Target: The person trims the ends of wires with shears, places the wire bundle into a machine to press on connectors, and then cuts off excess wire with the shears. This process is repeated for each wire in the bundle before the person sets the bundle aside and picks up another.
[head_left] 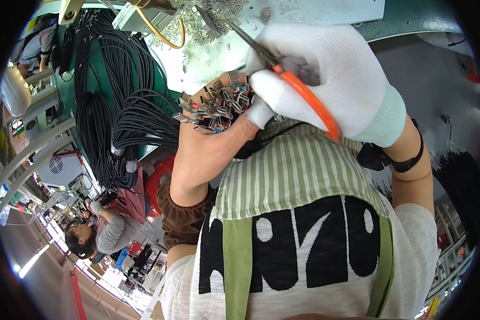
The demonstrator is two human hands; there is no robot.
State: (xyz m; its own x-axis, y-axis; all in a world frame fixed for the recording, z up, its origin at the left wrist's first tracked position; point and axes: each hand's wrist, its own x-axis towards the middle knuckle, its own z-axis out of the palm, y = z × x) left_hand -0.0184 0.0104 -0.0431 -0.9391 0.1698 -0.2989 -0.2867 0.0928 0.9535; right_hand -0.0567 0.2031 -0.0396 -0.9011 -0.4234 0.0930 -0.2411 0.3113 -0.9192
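My left hand (210, 152), bare but for a white cover on the thumb, is closed round a bundle of black cables. The cable ends (221, 104) fan out above its grip, with many small metal connectors and bits of red and blue wire. My right hand (330, 74) wears a white knit glove. It grips an orange-handled hand tool (309, 101) with a narrow dark metal end pointing up and left; whether this is scissors or pliers I cannot tell. The gloved fingers are right beside the connectors, and some are hidden behind the glove.
Bundles of black cable (117, 69) lie on the green bench to the left. A white work surface (165, 64) bears scattered small metal bits, beside a fixture with a yellow tube (182, 34). Another person (112, 234) sits at the lower left. A red stool (160, 178) stands near my left arm.
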